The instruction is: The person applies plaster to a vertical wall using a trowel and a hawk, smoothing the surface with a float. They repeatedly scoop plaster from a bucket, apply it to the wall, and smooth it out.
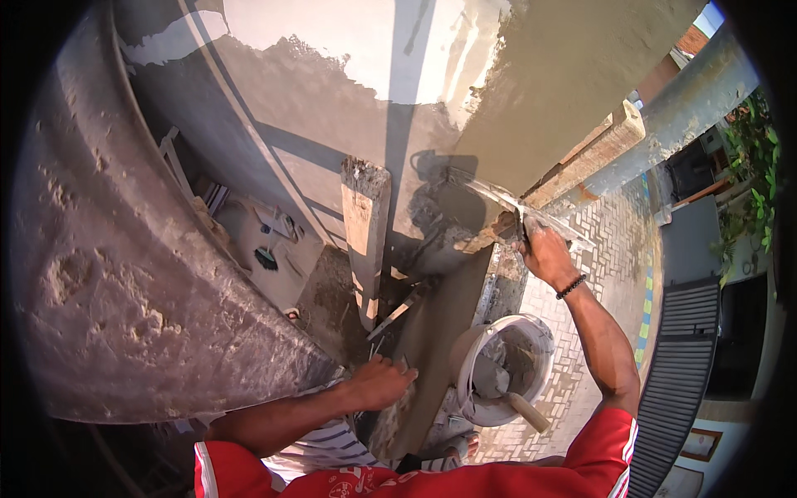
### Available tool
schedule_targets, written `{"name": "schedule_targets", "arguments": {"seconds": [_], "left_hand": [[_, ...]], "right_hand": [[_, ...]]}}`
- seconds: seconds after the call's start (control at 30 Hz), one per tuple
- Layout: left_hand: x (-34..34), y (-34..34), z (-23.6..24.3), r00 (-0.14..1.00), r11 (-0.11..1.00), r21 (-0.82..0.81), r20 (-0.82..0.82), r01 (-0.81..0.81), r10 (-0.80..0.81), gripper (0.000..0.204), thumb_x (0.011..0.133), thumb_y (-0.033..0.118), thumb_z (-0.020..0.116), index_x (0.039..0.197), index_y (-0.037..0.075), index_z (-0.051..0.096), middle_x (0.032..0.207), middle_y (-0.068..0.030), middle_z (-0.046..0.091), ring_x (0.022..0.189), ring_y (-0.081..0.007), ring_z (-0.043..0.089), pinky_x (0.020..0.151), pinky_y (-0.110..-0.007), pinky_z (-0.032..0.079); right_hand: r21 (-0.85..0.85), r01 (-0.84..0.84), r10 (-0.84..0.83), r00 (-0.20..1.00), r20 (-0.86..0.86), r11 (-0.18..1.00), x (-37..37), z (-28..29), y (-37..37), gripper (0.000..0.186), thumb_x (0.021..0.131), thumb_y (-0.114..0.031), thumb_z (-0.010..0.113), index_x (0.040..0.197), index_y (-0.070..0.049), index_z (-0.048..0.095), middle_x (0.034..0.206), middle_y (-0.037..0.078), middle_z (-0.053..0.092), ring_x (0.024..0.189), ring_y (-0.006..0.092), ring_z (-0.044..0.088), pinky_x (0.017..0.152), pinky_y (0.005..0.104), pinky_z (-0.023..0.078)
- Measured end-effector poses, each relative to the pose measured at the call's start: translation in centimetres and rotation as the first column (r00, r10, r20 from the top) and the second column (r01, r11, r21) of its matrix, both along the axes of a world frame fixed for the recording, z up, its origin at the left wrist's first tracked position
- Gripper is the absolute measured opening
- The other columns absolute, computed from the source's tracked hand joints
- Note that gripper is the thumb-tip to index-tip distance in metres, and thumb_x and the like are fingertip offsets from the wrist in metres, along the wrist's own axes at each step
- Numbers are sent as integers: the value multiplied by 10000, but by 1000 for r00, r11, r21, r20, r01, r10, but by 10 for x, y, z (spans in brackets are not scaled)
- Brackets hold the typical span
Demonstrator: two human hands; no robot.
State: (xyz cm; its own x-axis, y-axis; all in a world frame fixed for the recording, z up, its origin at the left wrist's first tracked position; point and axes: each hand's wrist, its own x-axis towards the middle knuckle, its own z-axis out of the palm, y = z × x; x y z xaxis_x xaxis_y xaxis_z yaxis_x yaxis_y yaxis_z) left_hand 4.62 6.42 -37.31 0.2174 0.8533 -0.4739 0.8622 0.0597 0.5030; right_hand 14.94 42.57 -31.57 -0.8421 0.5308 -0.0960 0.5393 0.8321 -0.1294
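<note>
My right hand (546, 251), with a dark beaded bracelet at the wrist, is closed around a long, flat, mortar-smeared plastering float (486, 192). The tool lies along the lower part of the wet grey plaster wall (573, 75), where wall and ledge meet. Low in front of me my left hand (380, 383) has its fingers curled, beside the smooth grey ledge (440, 324); what it grips, if anything, is hidden. Between my arms stands a white bucket (543, 340) with grey mortar. A trowel (491, 379) rests in it, its pale handle (528, 412) sticking over the rim.
A large rough curved surface (124, 274) fills the left. An upright wooden board (364, 232) stands by the ledge. Timber (594, 153) and a grey pipe (664, 124) slant at upper right. Far below lie brick paving (606, 224), a dark gate (681, 382) and a green brush (266, 258).
</note>
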Motion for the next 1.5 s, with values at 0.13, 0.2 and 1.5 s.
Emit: {"name": "schedule_targets", "arguments": {"seconds": [0.13,0.2,1.5], "left_hand": [[1,1,-2,1000,1000,12,-7,-14,14,416,863,273,613,1209,59,528,1021,-159,625,956,-344,613,878,-452,425],[1,0,-2,1000,1000,9,-10,-21,21,416,864,275,612,1209,59,529,1021,-158,625,956,-343,613,880,-452,425],[6,-3,-9,1000,1000,-12,-27,10,-10,421,863,286,618,1205,57,530,1031,-162,629,973,-338,614,862,-447,443]], "right_hand": [[70,53,-37,976,-215,996,22,59,-14,348,871,-239,636,976,60,493,713,277,568,706,478,557,640,524,432],[30,144,-131,956,-263,989,26,80,-25,355,888,-248,614,929,83,493,643,272,540,632,467,552,592,510,430],[145,16,39,929,-368,989,18,118,-32,325,903,-213,588,950,95,496,607,256,554,544,422,574,522,469,445]]}}
